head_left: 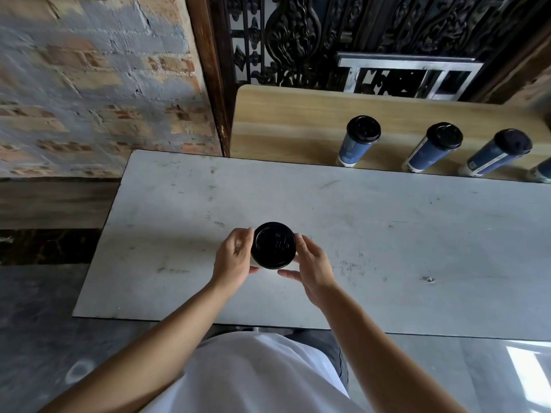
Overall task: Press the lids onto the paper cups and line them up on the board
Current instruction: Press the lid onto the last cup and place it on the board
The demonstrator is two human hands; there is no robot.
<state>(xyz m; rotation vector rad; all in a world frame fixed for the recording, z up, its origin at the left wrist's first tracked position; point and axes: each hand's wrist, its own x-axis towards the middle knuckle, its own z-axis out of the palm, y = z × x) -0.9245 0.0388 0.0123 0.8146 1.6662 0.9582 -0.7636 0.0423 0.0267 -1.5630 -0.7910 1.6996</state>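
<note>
A paper cup with a black lid (273,245) on top stands on the grey table, seen from straight above. My left hand (234,260) wraps its left side and my right hand (310,268) its right side, fingers against the lid's rim. On the wooden board (286,120) at the back stand three blue cups with black lids in a row: one (359,141), a second (432,147), a third (496,156). The edge of one more cup (542,172) shows at the right border.
The grey table (387,228) runs from the left to the right border, with the wooden board butting its far edge. A brick wall rises at the left, and a dark carved screen with a metal frame (408,74) stands behind the board.
</note>
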